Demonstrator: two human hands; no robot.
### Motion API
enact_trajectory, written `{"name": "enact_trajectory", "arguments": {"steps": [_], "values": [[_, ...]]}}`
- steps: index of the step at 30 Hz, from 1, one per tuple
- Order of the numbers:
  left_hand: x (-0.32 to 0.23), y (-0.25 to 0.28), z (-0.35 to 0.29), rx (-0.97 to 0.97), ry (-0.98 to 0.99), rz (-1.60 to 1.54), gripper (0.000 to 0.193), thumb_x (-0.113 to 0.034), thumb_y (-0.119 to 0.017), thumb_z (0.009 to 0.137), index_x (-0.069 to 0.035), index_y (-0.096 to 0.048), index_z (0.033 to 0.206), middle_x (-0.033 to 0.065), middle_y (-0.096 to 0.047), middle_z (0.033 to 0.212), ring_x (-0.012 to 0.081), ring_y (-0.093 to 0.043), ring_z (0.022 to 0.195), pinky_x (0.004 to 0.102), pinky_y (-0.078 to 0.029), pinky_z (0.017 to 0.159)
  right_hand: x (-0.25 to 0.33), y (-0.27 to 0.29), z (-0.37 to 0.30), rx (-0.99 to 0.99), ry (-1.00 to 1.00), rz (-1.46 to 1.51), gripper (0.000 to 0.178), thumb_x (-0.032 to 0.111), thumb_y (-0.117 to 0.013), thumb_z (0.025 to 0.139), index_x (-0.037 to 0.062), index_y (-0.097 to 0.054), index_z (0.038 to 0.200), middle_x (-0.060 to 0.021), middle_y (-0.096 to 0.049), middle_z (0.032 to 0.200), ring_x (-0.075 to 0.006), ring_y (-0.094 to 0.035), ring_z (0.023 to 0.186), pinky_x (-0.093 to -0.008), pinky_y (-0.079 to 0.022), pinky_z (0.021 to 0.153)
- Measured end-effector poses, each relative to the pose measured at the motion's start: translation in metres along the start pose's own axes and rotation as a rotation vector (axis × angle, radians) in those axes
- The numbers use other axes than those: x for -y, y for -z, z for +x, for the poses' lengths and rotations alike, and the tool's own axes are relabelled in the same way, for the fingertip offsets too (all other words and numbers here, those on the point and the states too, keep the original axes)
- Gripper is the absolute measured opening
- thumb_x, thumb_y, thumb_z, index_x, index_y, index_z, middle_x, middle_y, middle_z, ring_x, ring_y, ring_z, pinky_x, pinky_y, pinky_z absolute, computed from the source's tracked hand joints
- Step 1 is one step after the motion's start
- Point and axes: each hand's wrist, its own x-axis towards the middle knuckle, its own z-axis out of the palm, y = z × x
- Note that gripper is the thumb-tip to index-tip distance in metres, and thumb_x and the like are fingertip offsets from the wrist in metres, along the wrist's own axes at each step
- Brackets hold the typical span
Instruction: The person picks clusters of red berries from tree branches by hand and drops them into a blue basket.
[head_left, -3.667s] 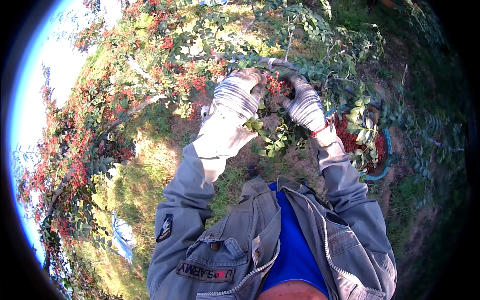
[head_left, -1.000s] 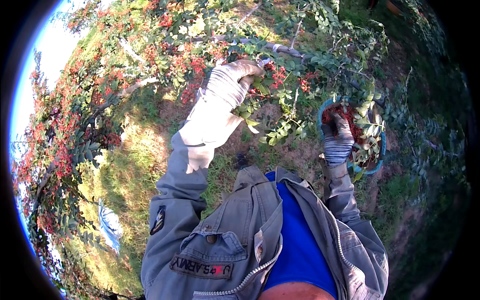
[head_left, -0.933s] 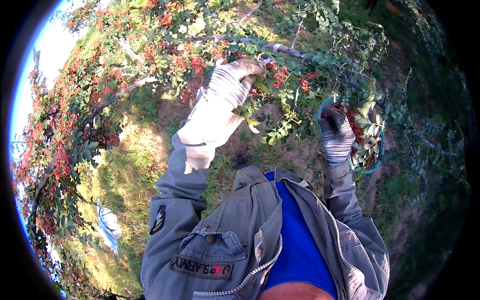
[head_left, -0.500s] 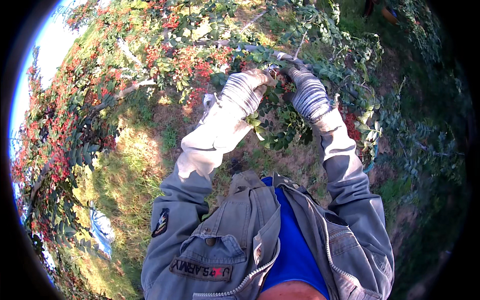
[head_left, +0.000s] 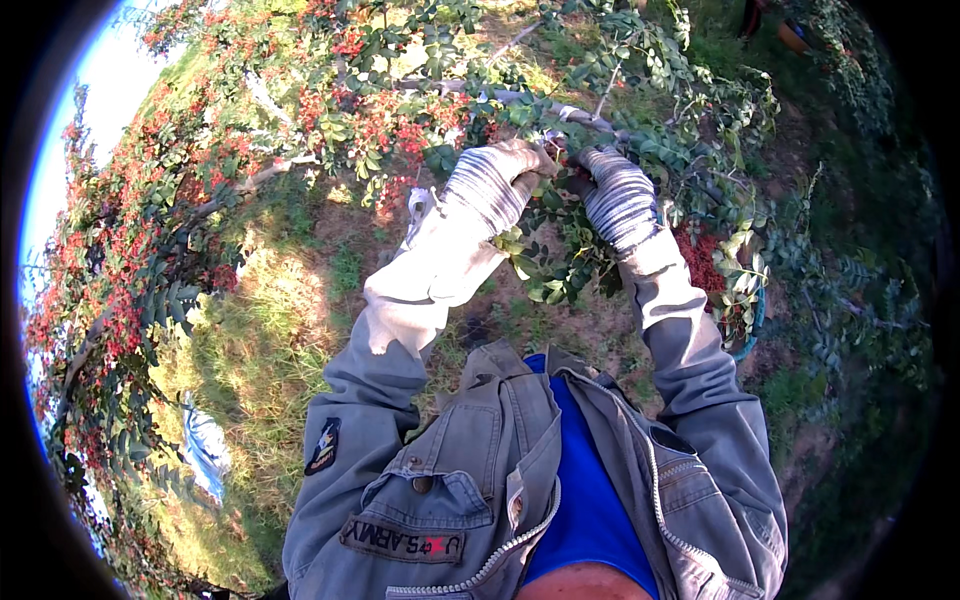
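Note:
My left hand (head_left: 492,182), in a grey-and-white striped knit glove, is closed with its fingertips together among the leaves below a branch (head_left: 570,112). What it pinches is too small to make out. Close by on the right, my right hand (head_left: 618,200) wears a matching glove and has its fingers curled in toward the left one. Its fingertips are dark and partly hidden, and their hold cannot be made out. Small red berries (head_left: 552,145) show between the two hands. Green leaves (head_left: 565,250) hang below them.
Beside my right forearm, partly behind leaves, is a heap of red berries (head_left: 703,262) with a curved teal rim (head_left: 752,338) near it. Berry-laden branches (head_left: 120,310) fill the left side. A blue-and-white sheet or bag (head_left: 205,452) lies on the grass at lower left.
My right hand has shifted slightly down, away from the branch, and its fingers are more curled. More of the red berry heap shows beside my right forearm. The left hand stays nearly in place.

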Motion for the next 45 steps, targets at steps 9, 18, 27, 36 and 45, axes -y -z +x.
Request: {"name": "enact_trajectory", "arguments": {"steps": [9, 18, 27, 36, 45], "values": [[-0.001, -0.005, -0.001, -0.073, 0.014, -0.109, 0.022, 0.004, -0.061, 0.073, -0.007, -0.068, 0.091, 0.0114, -0.067, 0.09, 0.0285, -0.065, 0.087, 0.0342, -0.053, 0.078, -0.025, -0.015, -0.01, -0.028, 0.028, 0.143, 0.02, 0.008, -0.072, 0.074, 0.0027, -0.066, 0.092, -0.0169, -0.065, 0.085, -0.0333, -0.064, 0.079, -0.0376, -0.05, 0.069], [-0.016, 0.001, 0.003, -0.084, 0.072, -0.111, 0.024, 0.008, -0.061, 0.075, -0.006, -0.068, 0.093, 0.0113, -0.068, 0.094, 0.0252, -0.066, 0.091, 0.0312, -0.052, 0.081, 0.004, 0.053, -0.053, -0.113, -0.227, 0.67, 0.022, 0.014, -0.071, 0.079, -0.0003, -0.065, 0.093, -0.0093, -0.065, 0.078, -0.0161, -0.061, 0.071, -0.0307, -0.048, 0.067], [-0.004, 0.03, 0.031, 0.062, 0.252, -0.12, 0.022, 0.001, -0.064, 0.08, -0.007, -0.07, 0.1, 0.0024, -0.07, 0.092, 0.01, -0.062, 0.079, 0.0234, -0.049, 0.073, -0.013, 0.022, -0.076, 0.011, -0.577, 1.395, 0.013, 0.017, -0.061, 0.091, 0.0055, -0.059, 0.095, 0.0016, -0.059, 0.079, -0.0058, -0.053, 0.068, -0.0204, -0.042, 0.058], [0.007, 0.039, 0.041, 0.087, 0.292, -0.239, 0.021, 0.003, -0.066, 0.078, -0.005, -0.072, 0.097, 0.0055, -0.068, 0.096, 0.0115, -0.062, 0.083, 0.0235, -0.051, 0.074, -0.03, -0.002, -0.051, -0.021, -0.26, 0.751, 0.027, 0.019, -0.076, 0.075, 0.0013, -0.064, 0.091, -0.0093, -0.064, 0.076, -0.0141, -0.056, 0.069, -0.0317, -0.047, 0.067], [0.009, 0.038, 0.042, 0.103, 0.29, -0.286, 0.021, 0.003, -0.067, 0.077, 0.001, -0.07, 0.098, 0.0107, -0.067, 0.101, 0.0167, -0.065, 0.087, 0.0269, -0.053, 0.079, -0.039, -0.025, -0.033, 0.041, -0.275, 0.496, 0.034, 0.012, -0.071, 0.078, -0.0033, -0.061, 0.107, -0.0193, -0.067, 0.096, -0.0279, -0.065, 0.086, -0.0354, -0.05, 0.079]]}}
